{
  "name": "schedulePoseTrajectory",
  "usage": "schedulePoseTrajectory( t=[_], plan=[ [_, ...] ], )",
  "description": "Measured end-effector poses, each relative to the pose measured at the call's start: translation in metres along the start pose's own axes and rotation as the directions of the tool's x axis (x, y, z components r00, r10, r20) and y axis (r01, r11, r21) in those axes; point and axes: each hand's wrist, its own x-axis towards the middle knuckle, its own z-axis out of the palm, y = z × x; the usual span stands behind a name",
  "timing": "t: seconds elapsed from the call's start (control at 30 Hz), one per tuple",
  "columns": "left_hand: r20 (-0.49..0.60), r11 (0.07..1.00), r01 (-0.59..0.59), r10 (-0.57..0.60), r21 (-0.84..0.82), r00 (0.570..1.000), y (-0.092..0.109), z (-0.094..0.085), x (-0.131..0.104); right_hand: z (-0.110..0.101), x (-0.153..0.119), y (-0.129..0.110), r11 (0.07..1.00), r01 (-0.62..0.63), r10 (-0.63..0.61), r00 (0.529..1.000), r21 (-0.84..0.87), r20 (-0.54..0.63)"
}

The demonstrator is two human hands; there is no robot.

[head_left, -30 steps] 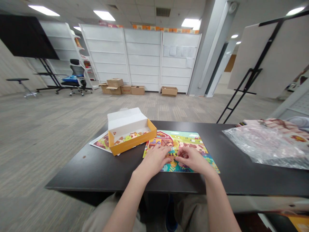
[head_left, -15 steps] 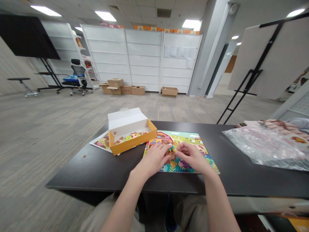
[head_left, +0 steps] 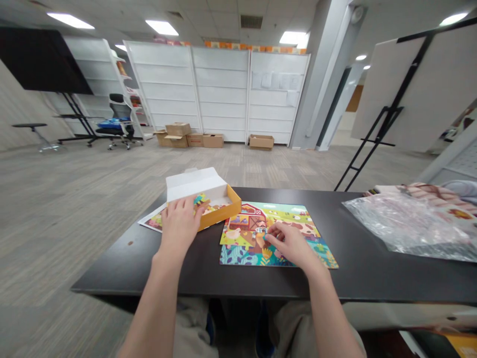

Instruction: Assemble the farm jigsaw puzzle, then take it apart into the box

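Observation:
My left hand (head_left: 181, 221) is over the front left of the open yellow box (head_left: 219, 215), with a small teal and yellow puzzle piece (head_left: 199, 199) held at its fingertips. Colourful pieces lie inside the box, partly hidden by that hand. A farm-scene puzzle (head_left: 238, 256) lies flat on the black table, right of the box. My right hand (head_left: 288, 242) rests on the middle of the puzzle, its fingers curled and pressed together; whatever they hold, if anything, is too small to name.
A printed sheet (head_left: 153, 221) lies partly under the box. Clear plastic wrapping (head_left: 406, 226) with patterned fabric covers the right side of the black table (head_left: 357, 278). The table's front edge runs close to my lap.
My left hand has moved left from the puzzle to the box and has a piece at its fingertips. My right hand has shifted slightly left, and more of the puzzle's left side shows.

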Motion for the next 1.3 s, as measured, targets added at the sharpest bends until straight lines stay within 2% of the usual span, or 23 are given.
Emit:
schedulePoseTrajectory(
  t=[0.1,0.17,0.2,0.27,0.3,0.37,0.5,0.77,0.83,1.0,1.3],
  plan=[
    [-0.099,0.99,-0.099,0.09,-0.096,0.991,0.016,-0.006,-0.007,0.002,0.0,-0.006,0.993,0.008,-0.004,0.999,-0.122,0.035],
    [-0.083,0.939,-0.237,0.223,-0.249,0.971,0.033,-0.009,-0.014,0.004,0.001,-0.011,0.985,0.057,-0.048,0.997,-0.16,0.063],
    [-0.007,0.892,-0.312,0.328,-0.327,0.945,0.041,-0.008,-0.019,0.005,0.001,-0.013,0.983,0.085,-0.073,0.994,-0.161,0.079],
    [0.184,0.82,-0.377,0.488,-0.431,0.853,0.053,-0.004,-0.028,0.009,0.002,-0.016,0.979,0.133,-0.118,0.988,-0.156,0.102],
    [0.266,0.812,-0.375,0.521,-0.447,0.811,0.056,0.0,-0.032,0.012,0.003,-0.017,0.976,0.146,-0.13,0.986,-0.161,0.107],
    [0.371,0.831,-0.345,0.516,-0.437,0.772,0.057,0.009,-0.038,0.018,0.004,-0.019,0.969,0.157,-0.137,0.984,-0.188,0.115],
    [0.414,0.849,-0.278,0.474,-0.45,0.777,0.052,0.02,-0.042,0.027,0.008,-0.017,0.963,0.168,-0.138,0.979,-0.212,0.148],
    [0.43,0.857,-0.288,0.473,-0.428,0.769,0.059,0.009,-0.042,0.025,0.002,-0.021,0.959,0.176,-0.145,0.978,-0.223,0.149],
    [0.421,0.848,-0.298,0.487,-0.439,0.765,0.062,0.008,-0.043,0.023,0.0,-0.021,0.966,0.179,-0.151,0.976,-0.188,0.156],
    [0.404,0.789,-0.319,0.561,-0.524,0.722,0.065,0.011,-0.044,0.019,-0.002,-0.019,0.98,0.183,-0.168,0.971,-0.079,0.17],
    [0.429,0.788,-0.293,0.559,-0.542,0.709,0.064,0.013,-0.045,0.011,-0.005,-0.02,0.982,0.14,-0.162,0.969,0.126,0.188]
  ],
)
